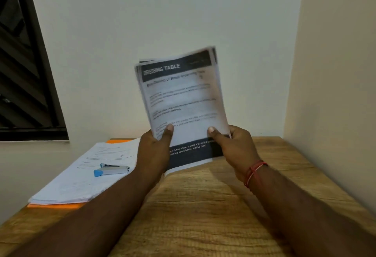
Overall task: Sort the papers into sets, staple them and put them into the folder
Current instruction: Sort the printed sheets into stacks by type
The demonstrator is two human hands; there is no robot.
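**Head view.** A set [179,104] of printed sheets headed "DRESSING TABLE" is held upright above the bench [203,206], in front of the wall. Its lower edge appears clear of the wood. The left hand [156,151] grips the lower left edge, with the thumb on the front page and the fingers behind. The right hand [234,147] grips the lower right edge in the same way, so both hands are closed around the set. The upper corners are slightly fanned, which shows the sheets are not squared. Whether a staple already joins them cannot be told.

On the left of the bench a stack [85,175] of further papers lies on the orange folder [55,206]. The stapler [112,169] rests on top of the stack, near the left hand but apart from it.

**Handling (judged).** The set is light and limp, and its sheets slide readily over one another. Held only at the foot, it is likely to bow or spread at the top. A loose hold on both side edges would let the sheets settle square when tapped on the bench. A firm pinch beside the corner to be stapled should then keep them aligned.
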